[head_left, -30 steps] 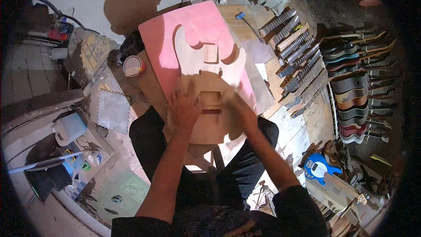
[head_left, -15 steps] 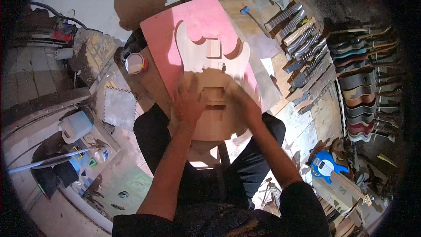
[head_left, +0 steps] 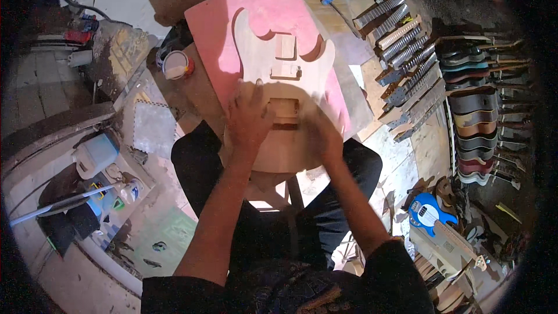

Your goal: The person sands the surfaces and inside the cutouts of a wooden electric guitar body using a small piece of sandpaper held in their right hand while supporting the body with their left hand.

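Note:
A pale, unfinished wooden guitar body (head_left: 285, 157) with routed cavities lies on a pink board (head_left: 212, 32) above my legs. My left hand (head_left: 250, 116) rests on the body's lower left part, fingers spread, left of the middle cavity. My right hand (head_left: 321, 131) is on or just over the body's lower right side, smeared by motion; its fingers and anything in them are unclear. The shadow of my head and hands falls across the lower body.
Left stands an open can (head_left: 177, 65); lower left, a jug (head_left: 93, 157). A blue-headed hammer (head_left: 328, 1) and rows of guitar necks (head_left: 401, 52) lie upper right. Stacked guitars (head_left: 474, 122) stand beyond, a blue guitar (head_left: 424, 215) below them.
The board and guitar body sit higher in the view than a second ago, as does much of the surroundings. My left hand stays on the body; my right hand remains blurred.

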